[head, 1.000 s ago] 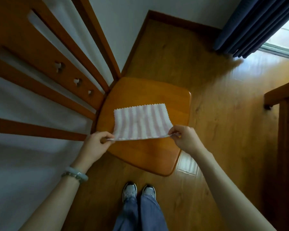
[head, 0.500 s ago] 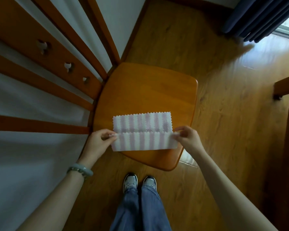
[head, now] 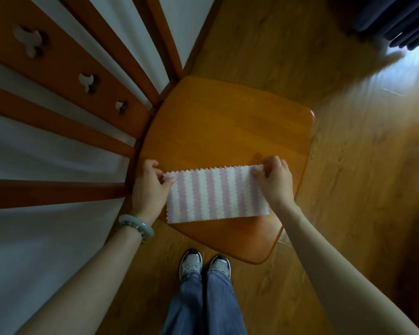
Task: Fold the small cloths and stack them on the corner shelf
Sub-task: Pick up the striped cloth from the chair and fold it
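A wooden floor [head: 264, 44] fills the frame. At centre sits the orange corner shelf [head: 228, 126], its near part carrying the folded pink-and-white striped cloth [head: 215, 194]. The left hand [head: 149, 189] pinches the cloth's upper left corner; the right hand [head: 275, 181] pinches its upper right corner, fingers closed on fabric.
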A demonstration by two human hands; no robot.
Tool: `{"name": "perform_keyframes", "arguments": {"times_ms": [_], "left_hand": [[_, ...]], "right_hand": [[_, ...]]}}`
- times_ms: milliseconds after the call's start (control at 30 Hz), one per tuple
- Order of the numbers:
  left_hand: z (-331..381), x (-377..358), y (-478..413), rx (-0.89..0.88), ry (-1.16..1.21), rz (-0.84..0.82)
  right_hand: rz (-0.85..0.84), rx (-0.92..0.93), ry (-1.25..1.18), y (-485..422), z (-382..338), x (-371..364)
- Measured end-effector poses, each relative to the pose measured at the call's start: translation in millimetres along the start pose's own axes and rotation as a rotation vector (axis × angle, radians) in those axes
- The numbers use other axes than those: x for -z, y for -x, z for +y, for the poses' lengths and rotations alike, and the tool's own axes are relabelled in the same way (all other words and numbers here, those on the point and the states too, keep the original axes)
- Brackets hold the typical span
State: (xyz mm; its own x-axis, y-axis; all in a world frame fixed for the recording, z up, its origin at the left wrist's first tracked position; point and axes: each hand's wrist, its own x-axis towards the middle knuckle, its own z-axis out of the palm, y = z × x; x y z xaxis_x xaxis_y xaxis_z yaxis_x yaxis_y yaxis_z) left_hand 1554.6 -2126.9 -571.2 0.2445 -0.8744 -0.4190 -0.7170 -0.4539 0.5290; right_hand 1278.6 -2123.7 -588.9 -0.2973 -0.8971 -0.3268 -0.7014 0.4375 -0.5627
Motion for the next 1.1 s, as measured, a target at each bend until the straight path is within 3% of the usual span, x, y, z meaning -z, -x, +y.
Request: {"name": "perform_keyframes", "arguments": {"times_ms": [100, 233, 333, 600, 733, 833, 900, 1033, 1100], "left_hand": [[-1.2, -7.3, 7.5, -0.226, -0.174, 0.106], [-8.4, -36.1, 23.2, -0.671, -0.548, -0.160], [-21.7, -59.5, 26.4, -0.788, -0.718, -0.237], [-32.3, -61.2, 31.3, -0.712, -0.743, -0.185], [-43.8, -57.7, 30.3, -0.663, -0.762, -0.240], [-32.8, -54.0, 32.4, -0.621, -0.678, -0.219], [-23.0, -44.9, 37.5, -0.449, -0.475, -0.122], [-11.7, -25.4, 35.2, 0.060, 0.012, 0.070], [-12.2, -23.7, 29.3, 0.163, 0.083, 0.083]], "right_hand": [[0.105, 0.241, 0.336, 11.9, 4.7, -9.2], [-0.127, 0.659, 0.534, 41.9, 3.0, -39.3], [-0.217, 0.659, 0.611, 47.4, 16.7, -57.4], [-0.196, 0.608, 0.637, 48.6, 25.3, -51.8], [-0.209, 0.575, 0.667, 51.3, 37.2, -47.6], [-0.216, 0.562, 0.656, 51.8, 30.6, -45.9], [-0.204, 0.541, 0.599, 55.9, 20.4, -43.4], [-0.161, 0.603, 0.362, 70.7, -13.0, -46.7], [-0.191, 0.626, 0.252, 80.9, -33.6, -54.2]]}}
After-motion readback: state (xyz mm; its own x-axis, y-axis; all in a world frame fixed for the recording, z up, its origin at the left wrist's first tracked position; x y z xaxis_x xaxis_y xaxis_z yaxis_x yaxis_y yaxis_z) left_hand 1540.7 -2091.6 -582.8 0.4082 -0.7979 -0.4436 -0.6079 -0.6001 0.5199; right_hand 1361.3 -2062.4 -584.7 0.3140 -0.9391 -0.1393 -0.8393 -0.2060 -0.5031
